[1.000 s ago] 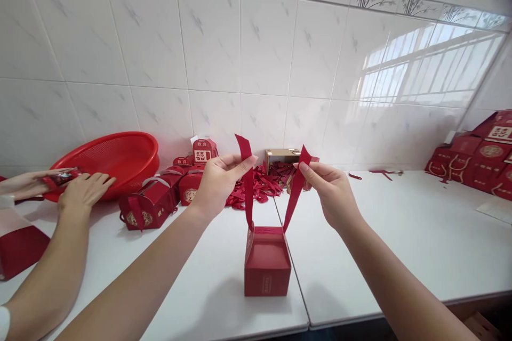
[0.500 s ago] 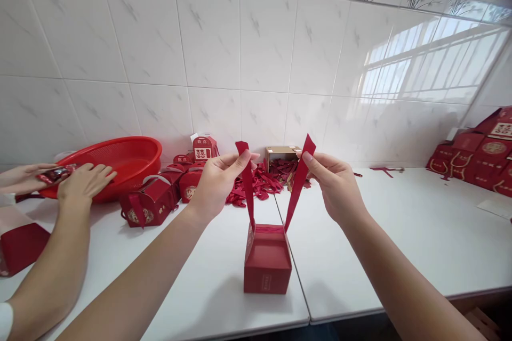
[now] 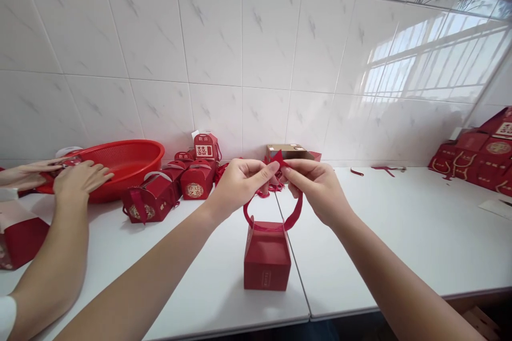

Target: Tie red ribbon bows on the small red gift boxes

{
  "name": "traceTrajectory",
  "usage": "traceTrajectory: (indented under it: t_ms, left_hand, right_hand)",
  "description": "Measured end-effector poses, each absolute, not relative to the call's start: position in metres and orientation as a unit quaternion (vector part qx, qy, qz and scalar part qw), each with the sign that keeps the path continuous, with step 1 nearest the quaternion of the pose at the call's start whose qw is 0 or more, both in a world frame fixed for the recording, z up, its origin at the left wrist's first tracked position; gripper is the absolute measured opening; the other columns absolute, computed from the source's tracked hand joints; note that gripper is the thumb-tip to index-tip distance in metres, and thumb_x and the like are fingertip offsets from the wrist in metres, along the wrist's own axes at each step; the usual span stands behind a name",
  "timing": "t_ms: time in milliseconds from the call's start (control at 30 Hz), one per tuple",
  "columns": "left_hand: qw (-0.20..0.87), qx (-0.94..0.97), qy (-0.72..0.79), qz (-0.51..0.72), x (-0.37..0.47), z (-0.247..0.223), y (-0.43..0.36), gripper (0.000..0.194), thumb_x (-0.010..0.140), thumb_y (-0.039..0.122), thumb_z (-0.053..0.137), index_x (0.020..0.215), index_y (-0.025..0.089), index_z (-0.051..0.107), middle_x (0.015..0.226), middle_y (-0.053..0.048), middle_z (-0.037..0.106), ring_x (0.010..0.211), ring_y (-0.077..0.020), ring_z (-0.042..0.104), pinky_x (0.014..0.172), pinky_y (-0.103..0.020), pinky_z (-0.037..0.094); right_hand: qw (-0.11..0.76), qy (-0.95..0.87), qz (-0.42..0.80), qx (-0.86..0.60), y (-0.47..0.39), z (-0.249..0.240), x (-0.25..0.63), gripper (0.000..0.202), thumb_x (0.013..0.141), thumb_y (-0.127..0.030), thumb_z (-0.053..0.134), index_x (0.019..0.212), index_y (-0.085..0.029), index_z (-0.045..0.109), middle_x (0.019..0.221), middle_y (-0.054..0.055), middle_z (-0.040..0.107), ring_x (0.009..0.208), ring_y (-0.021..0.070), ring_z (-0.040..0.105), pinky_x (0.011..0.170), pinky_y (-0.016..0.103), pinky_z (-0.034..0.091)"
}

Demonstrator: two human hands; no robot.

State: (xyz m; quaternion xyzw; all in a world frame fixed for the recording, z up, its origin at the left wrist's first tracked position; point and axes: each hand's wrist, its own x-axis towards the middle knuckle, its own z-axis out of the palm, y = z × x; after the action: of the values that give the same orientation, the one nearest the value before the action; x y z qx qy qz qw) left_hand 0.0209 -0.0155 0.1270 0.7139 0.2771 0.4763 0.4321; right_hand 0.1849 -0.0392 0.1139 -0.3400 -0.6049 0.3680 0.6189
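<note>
A small red gift box (image 3: 267, 266) stands upright on the white table in front of me. A red ribbon (image 3: 295, 216) passes through its top and rises on both sides in a loop. My left hand (image 3: 244, 181) pinches one ribbon end between thumb and fingers. The other end is pinched in my right hand (image 3: 314, 186). Both hands meet above the box, with the ribbon tips together between the fingertips. Exactly how the ends cross is partly hidden by the fingers.
A red plastic basket (image 3: 134, 170) stands at the left, where another person's hands (image 3: 78, 178) hold a wrapped item. Finished-looking red boxes (image 3: 150, 200) sit beside it. Behind my hands is an open cardboard box (image 3: 288, 150). Red gift boxes (image 3: 472, 157) are piled at the far right.
My hands have come together from apart, bringing the two ribbon ends to meet. The straight upright ribbon strands now bow outward into a loop above the box.
</note>
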Motion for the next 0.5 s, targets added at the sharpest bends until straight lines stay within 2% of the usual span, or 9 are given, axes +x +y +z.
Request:
traceTrajectory:
  t_ms: [100, 200, 333, 433, 500]
  left_hand:
    - [0.393, 0.738, 0.300, 0.460, 0.024, 0.126, -0.018, 0.037, 0.075, 0.049, 0.065, 0.055, 0.018, 0.066, 0.051, 0.000, 0.057, 0.047, -0.0107, 0.050, 0.048, -0.024, 0.045]
    - [0.350, 0.756, 0.323, 0.449, 0.025, 0.121, -0.015, 0.035, 0.073, 0.048, 0.067, 0.058, 0.017, 0.068, 0.057, -0.003, 0.064, 0.050, -0.0124, 0.054, 0.050, -0.025, 0.046]
    - [0.344, 0.787, 0.323, 0.398, 0.023, 0.113, -0.009, 0.035, 0.077, 0.048, 0.062, 0.068, 0.015, 0.070, 0.063, -0.005, 0.065, 0.056, -0.0145, 0.056, 0.052, -0.027, 0.046]
    - [0.399, 0.797, 0.301, 0.337, 0.017, 0.112, -0.007, 0.029, 0.078, 0.043, 0.061, 0.071, 0.017, 0.070, 0.068, -0.005, 0.065, 0.062, -0.0154, 0.055, 0.058, -0.028, 0.044]
    - [0.438, 0.785, 0.297, 0.321, 0.012, 0.112, -0.005, 0.025, 0.077, 0.039, 0.061, 0.064, 0.019, 0.067, 0.067, -0.004, 0.063, 0.066, -0.0170, 0.055, 0.064, -0.030, 0.044]
  right_hand:
    - [0.588, -0.639, 0.388, -0.308, -0.042, 0.109, 0.184, 0.012, 0.077, -0.027, 0.062, 0.079, -0.017, 0.069, 0.051, -0.005, 0.048, 0.048, 0.0081, 0.041, 0.048, 0.025, 0.035]
    - [0.577, -0.637, 0.419, -0.291, -0.042, 0.104, 0.183, 0.020, 0.081, -0.032, 0.062, 0.069, -0.017, 0.064, 0.050, -0.006, 0.040, 0.050, 0.0076, 0.035, 0.050, 0.025, 0.030]
    - [0.574, -0.607, 0.463, -0.296, -0.038, 0.098, 0.180, 0.032, 0.081, -0.044, 0.062, 0.065, -0.016, 0.059, 0.056, -0.004, 0.046, 0.049, 0.0066, 0.032, 0.048, 0.024, 0.026]
    - [0.568, -0.601, 0.483, -0.288, -0.034, 0.092, 0.182, 0.035, 0.082, -0.048, 0.059, 0.065, -0.017, 0.057, 0.059, -0.003, 0.051, 0.050, 0.0075, 0.037, 0.051, 0.024, 0.032]
    - [0.576, -0.619, 0.438, -0.306, -0.032, 0.089, 0.185, 0.035, 0.084, -0.049, 0.057, 0.067, -0.018, 0.058, 0.057, -0.003, 0.052, 0.053, 0.0096, 0.044, 0.054, 0.025, 0.037]
